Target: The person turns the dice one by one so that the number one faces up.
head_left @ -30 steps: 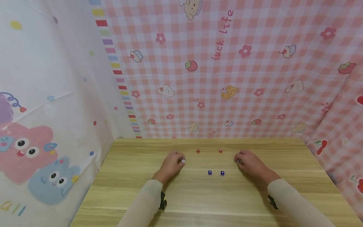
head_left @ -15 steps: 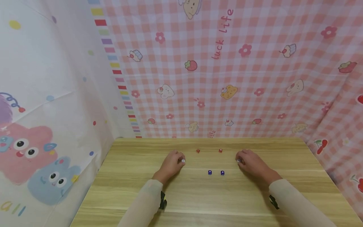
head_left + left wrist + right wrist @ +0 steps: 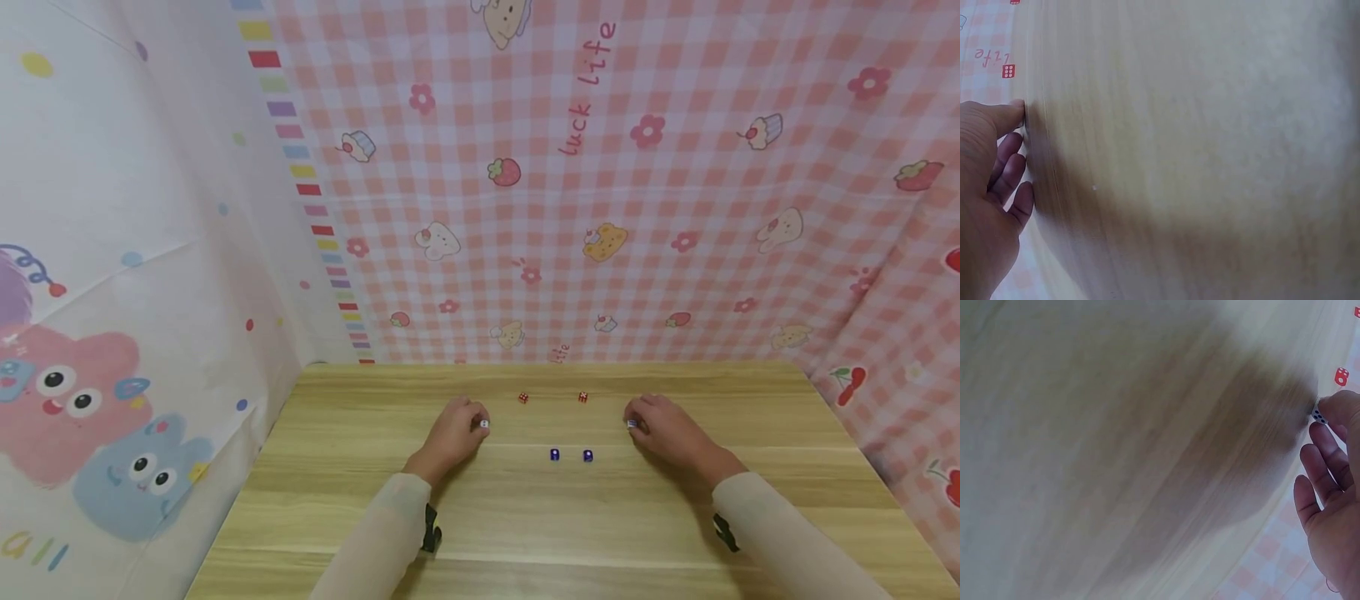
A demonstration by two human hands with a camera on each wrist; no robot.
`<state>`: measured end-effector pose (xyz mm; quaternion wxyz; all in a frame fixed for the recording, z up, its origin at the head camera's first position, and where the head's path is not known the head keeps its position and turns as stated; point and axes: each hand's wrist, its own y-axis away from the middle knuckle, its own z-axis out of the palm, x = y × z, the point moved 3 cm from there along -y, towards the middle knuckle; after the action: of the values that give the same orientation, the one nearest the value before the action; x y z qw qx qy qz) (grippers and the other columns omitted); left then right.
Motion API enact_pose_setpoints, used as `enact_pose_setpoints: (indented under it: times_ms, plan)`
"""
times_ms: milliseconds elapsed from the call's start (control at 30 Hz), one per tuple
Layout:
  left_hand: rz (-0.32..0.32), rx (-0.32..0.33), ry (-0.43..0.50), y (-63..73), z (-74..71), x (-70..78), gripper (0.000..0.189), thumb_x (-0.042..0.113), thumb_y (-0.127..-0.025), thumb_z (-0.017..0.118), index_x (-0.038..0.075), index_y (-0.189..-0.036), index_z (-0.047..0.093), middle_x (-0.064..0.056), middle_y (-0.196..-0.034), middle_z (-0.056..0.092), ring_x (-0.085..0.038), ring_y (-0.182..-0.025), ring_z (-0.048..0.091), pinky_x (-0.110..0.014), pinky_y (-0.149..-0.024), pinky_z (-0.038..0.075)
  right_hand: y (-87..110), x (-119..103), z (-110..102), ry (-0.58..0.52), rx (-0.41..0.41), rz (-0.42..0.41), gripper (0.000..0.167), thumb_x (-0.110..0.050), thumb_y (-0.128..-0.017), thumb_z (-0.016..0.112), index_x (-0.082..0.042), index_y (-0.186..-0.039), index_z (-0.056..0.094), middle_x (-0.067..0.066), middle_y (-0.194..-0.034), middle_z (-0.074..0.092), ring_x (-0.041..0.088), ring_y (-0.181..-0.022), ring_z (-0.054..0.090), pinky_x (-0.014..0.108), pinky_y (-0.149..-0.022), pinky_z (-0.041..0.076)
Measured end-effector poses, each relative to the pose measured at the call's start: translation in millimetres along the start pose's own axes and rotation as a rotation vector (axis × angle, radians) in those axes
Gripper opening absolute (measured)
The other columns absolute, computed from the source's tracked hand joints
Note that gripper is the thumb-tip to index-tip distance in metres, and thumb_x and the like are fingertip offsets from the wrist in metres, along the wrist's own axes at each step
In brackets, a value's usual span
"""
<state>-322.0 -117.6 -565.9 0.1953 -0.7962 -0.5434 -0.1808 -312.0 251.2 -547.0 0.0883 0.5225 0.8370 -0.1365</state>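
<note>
In the head view my left hand (image 3: 450, 435) pinches a white die (image 3: 484, 424) on the left part of the wooden table. Opposite it, my right hand (image 3: 666, 432) holds another white die (image 3: 632, 424) between thumb and fingertips. The right wrist view shows that white die (image 3: 1319, 414) with dark pips, close to the tabletop. The left wrist view has the thumb and fingers of my left hand (image 3: 991, 169), which largely hide its die. Between the hands lie two red dice, a left one (image 3: 523, 398) and a right one (image 3: 582, 397).
Nearer to me on the table (image 3: 517, 533) are two blue dice, a left one (image 3: 555, 455) and a right one (image 3: 588, 456). A pink checked cloth (image 3: 480, 208) hangs behind the table, and a white printed cloth (image 3: 187, 333) covers the left side.
My right hand and sleeve have shifted slightly to the right. The left hand stays in place with its die, and the red and blue dice lie as before.
</note>
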Motion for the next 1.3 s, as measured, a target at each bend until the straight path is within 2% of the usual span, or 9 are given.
enact_pose_setpoints:
  times_ms: [367,867,1300]
  plan:
    - [-0.031,-0.012,0.022,-0.6,-2.4,1.5,0.005,0.014,-0.094,0.076,0.014,-0.094,0.072,0.002,-0.091,0.055,-0.013,-0.083,0.049,-0.029,-0.076,0.047,0.0,0.9,1.3,-0.010,-0.006,0.000,0.007,-0.009,-0.093,0.073,-0.012,-0.098,0.068,0.000,-0.095,0.062,0.022,-0.093,0.058,0.047,-0.084,0.051]
    - [0.009,0.018,0.028,-1.1,-2.3,0.9,0.005,0.010,-0.091,0.078,0.012,-0.092,0.073,0.001,-0.089,0.058,-0.013,-0.085,0.055,-0.029,-0.076,0.052,-1.2,3.1,2.2,-0.012,-0.005,-0.015,0.008,-0.008,-0.093,0.073,-0.012,-0.096,0.068,0.000,-0.094,0.062,0.023,-0.092,0.059,0.048,-0.085,0.052]
    - [0.011,0.014,0.023,-2.9,0.1,-2.1,0.005,0.010,-0.091,0.078,0.012,-0.093,0.073,0.002,-0.088,0.057,-0.012,-0.082,0.051,-0.028,-0.074,0.049,-1.9,5.2,1.6,-0.011,-0.009,0.008,0.008,-0.006,-0.091,0.073,-0.013,-0.095,0.070,0.002,-0.096,0.063,0.023,-0.093,0.060,0.049,-0.086,0.053]
